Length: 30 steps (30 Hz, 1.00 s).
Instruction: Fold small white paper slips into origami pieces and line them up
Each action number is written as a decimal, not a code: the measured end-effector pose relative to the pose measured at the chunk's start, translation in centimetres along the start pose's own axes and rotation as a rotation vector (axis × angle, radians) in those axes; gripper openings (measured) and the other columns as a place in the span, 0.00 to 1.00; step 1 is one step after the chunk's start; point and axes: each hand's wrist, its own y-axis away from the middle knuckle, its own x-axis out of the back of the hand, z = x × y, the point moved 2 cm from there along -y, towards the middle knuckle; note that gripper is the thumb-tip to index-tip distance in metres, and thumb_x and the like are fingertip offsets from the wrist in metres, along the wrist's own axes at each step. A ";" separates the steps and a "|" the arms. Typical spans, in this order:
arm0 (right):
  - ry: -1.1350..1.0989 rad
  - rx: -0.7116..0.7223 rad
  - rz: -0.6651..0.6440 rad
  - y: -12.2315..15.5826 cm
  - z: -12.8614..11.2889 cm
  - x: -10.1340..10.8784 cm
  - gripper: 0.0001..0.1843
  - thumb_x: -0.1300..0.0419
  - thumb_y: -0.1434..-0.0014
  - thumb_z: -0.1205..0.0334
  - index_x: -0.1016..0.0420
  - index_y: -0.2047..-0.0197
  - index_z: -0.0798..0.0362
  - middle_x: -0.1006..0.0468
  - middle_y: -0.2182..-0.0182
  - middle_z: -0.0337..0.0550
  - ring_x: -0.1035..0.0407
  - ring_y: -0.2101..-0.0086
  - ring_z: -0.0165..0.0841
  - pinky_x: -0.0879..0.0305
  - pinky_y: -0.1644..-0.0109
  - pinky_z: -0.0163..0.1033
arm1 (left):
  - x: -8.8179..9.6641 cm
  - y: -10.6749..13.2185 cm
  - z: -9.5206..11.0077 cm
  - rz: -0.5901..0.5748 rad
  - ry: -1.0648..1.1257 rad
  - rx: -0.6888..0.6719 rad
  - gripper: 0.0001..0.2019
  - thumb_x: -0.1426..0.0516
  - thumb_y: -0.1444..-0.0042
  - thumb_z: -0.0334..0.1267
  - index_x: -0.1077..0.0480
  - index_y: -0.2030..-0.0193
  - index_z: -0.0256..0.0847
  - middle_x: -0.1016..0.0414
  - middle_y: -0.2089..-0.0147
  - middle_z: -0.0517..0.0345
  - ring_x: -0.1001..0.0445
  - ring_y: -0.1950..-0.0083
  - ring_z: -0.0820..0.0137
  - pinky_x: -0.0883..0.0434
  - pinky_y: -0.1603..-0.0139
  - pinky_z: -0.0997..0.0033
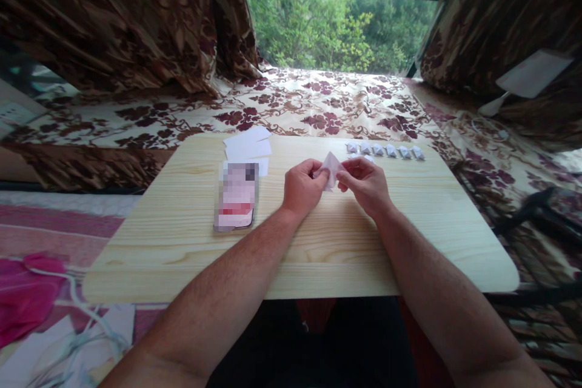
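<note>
A small white piece of folded paper [331, 170], pointed at the top, is held up between both hands above the wooden table. On its left side my left hand [305, 183] pinches it with thumb and curled fingers. My right hand [364, 180] grips its right edge, also with the thumb pressed to the fingers. Behind the right hand, a row of small folded paper pieces [378, 150] lies near the table's far edge. A few more folded pieces are partly hidden by that hand.
Loose white paper sheets [248, 147] lie at the table's [182, 242] far left. A phone [236, 197], partly blurred out, rests just in front of them. Beyond the table spreads a flower-patterned cloth [318, 103] below a window. White cables [86, 321] lie at lower left.
</note>
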 end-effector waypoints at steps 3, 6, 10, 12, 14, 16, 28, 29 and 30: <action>0.008 0.022 0.032 0.0 0.0 -0.1 0.12 0.27 0.52 0.60 0.23 0.66 0.53 0.23 0.80 0.35 0.30 0.80 0.27 0.33 0.78 0.32 | 0.0 0.1 0.1 -0.009 0.040 0.005 0.07 0.40 0.47 0.39 0.22 0.67 0.39 0.27 0.74 0.62 0.33 0.72 0.74 0.36 0.71 0.74; 0.016 0.064 0.101 -0.1 -0.1 0.1 0.08 0.30 0.51 0.62 0.23 0.67 0.52 0.24 0.81 0.34 0.30 0.80 0.28 0.33 0.78 0.33 | 0.0 0.0 0.2 -0.034 0.172 0.051 0.11 0.42 0.47 0.38 0.20 0.60 0.39 0.23 0.69 0.59 0.31 0.71 0.72 0.34 0.71 0.74; -0.032 0.101 0.180 -0.3 0.1 0.4 0.07 0.30 0.53 0.66 0.23 0.69 0.52 0.23 0.79 0.34 0.27 0.78 0.29 0.30 0.76 0.33 | 0.0 -0.1 0.1 -0.061 0.309 0.097 0.13 0.43 0.43 0.43 0.20 0.65 0.39 0.25 0.72 0.59 0.31 0.71 0.71 0.34 0.74 0.74; -0.041 0.105 0.205 -0.3 0.2 0.5 0.07 0.31 0.54 0.67 0.22 0.69 0.52 0.22 0.77 0.35 0.26 0.77 0.29 0.29 0.76 0.33 | 0.1 -0.2 0.2 -0.055 0.295 0.088 0.14 0.42 0.43 0.47 0.21 0.69 0.39 0.27 0.74 0.59 0.31 0.72 0.72 0.34 0.73 0.74; -0.038 0.108 0.220 -0.4 0.3 0.6 0.07 0.32 0.54 0.68 0.22 0.69 0.52 0.20 0.74 0.35 0.24 0.74 0.31 0.28 0.75 0.33 | 0.1 -0.2 0.2 -0.060 0.270 0.068 0.16 0.42 0.42 0.49 0.22 0.71 0.39 0.26 0.74 0.59 0.31 0.72 0.72 0.33 0.71 0.73; -0.031 0.114 0.232 -0.4 0.3 0.6 0.07 0.33 0.55 0.68 0.22 0.69 0.52 0.19 0.72 0.36 0.23 0.73 0.31 0.27 0.74 0.34 | 0.1 -0.2 0.3 -0.066 0.244 0.046 0.16 0.41 0.42 0.49 0.21 0.70 0.39 0.24 0.72 0.58 0.29 0.70 0.71 0.32 0.69 0.72; 0.016 0.114 0.187 -0.2 0.3 0.4 0.07 0.32 0.54 0.67 0.20 0.68 0.51 0.16 0.65 0.41 0.23 0.66 0.34 0.23 0.63 0.40 | -0.4 0.3 0.3 -0.072 0.025 -0.003 0.09 0.37 0.47 0.43 0.20 0.68 0.40 0.20 0.71 0.59 0.27 0.71 0.71 0.32 0.68 0.73; 0.023 0.112 0.180 -0.2 0.3 0.4 0.07 0.32 0.54 0.67 0.20 0.68 0.51 0.16 0.65 0.41 0.23 0.65 0.35 0.22 0.62 0.41 | -0.3 0.3 0.3 -0.065 0.015 -0.006 0.09 0.37 0.47 0.43 0.21 0.69 0.40 0.21 0.72 0.59 0.28 0.72 0.72 0.33 0.69 0.73; 0.025 0.112 0.172 -0.1 0.3 0.3 0.07 0.32 0.54 0.67 0.20 0.68 0.51 0.16 0.64 0.42 0.23 0.64 0.35 0.22 0.62 0.41 | -0.3 0.3 0.3 -0.058 0.008 -0.008 0.09 0.37 0.47 0.43 0.21 0.70 0.40 0.22 0.73 0.60 0.29 0.72 0.72 0.34 0.70 0.73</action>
